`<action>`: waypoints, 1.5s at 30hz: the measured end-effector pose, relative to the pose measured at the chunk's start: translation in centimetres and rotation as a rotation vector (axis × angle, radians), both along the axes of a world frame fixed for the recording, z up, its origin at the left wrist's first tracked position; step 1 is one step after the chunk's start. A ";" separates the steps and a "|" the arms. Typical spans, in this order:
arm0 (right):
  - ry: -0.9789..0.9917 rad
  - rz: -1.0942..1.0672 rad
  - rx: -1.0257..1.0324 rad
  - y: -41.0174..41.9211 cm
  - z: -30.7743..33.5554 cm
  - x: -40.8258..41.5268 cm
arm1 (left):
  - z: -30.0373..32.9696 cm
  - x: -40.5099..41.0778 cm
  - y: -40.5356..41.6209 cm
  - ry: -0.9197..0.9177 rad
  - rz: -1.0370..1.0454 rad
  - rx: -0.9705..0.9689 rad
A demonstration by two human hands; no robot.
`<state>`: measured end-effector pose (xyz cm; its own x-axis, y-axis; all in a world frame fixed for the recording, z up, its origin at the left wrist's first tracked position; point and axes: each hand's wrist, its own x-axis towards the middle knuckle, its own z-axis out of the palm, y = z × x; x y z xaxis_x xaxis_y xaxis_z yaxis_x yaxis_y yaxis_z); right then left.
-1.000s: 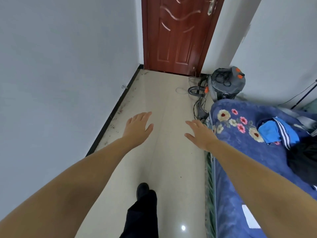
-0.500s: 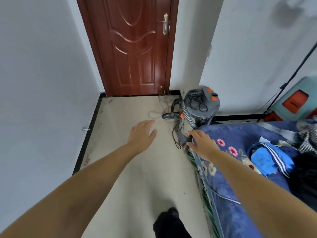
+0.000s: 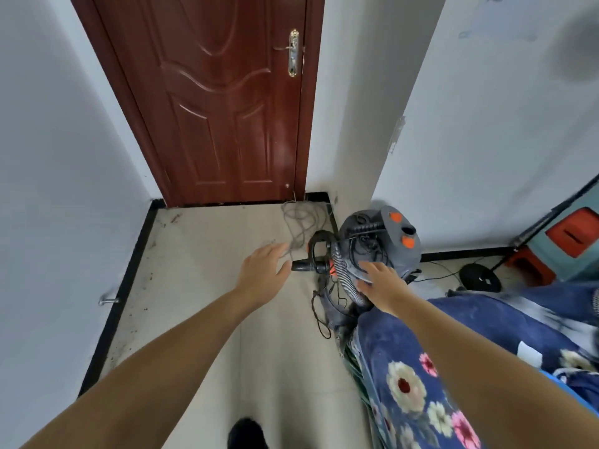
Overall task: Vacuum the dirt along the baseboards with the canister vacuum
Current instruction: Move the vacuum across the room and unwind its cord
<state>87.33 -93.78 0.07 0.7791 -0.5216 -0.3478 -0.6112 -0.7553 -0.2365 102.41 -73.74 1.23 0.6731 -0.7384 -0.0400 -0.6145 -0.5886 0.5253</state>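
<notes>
You are reaching both bare hands toward the grey canister vacuum with orange knobs (image 3: 385, 241), which is sitting on the pale tiled floor (image 3: 207, 286) in the corner just right of the reddish-brown panelled wooden door (image 3: 220, 102). Your left hand (image 3: 262, 270) is hovering with fingers spread and holding nothing, just beside the vacuum's black wand handle (image 3: 304, 265). Your right hand (image 3: 382, 280), fingers straight, is passing over the vacuum's ribbed grey hose (image 3: 343, 273). Dirt specks (image 3: 142, 286) are lying along the black baseboard (image 3: 129, 273) left of the vacuum. A blue floral bedspread (image 3: 415, 377) is lying beside it.
</notes>
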 end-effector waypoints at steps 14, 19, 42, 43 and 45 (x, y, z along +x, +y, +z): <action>-0.025 -0.427 0.142 -12.8 -4.3 16.8 | -3.1 21.8 -21.4 0.083 -0.329 0.111; -0.147 -0.763 0.319 -17.4 -7.3 18.6 | -6.0 24.5 -29.6 0.155 -0.467 0.188; -0.328 -1.745 0.185 -30.3 -27.1 26.8 | -31.1 24.1 -53.4 0.569 -0.493 0.424; -0.332 -1.757 0.182 -30.2 -27.3 26.9 | -31.4 24.0 -53.5 0.552 -0.494 0.429; -0.335 -1.756 0.179 -30.1 -27.4 26.9 | -31.6 24.1 -53.4 0.549 -0.496 0.443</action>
<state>114.25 -123.83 -27.31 -0.5455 -0.7090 -0.4469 -0.5016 0.7034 -0.5037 126.51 -127.19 -30.37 0.0777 -0.7813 -0.6194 -0.5815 -0.5401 0.6084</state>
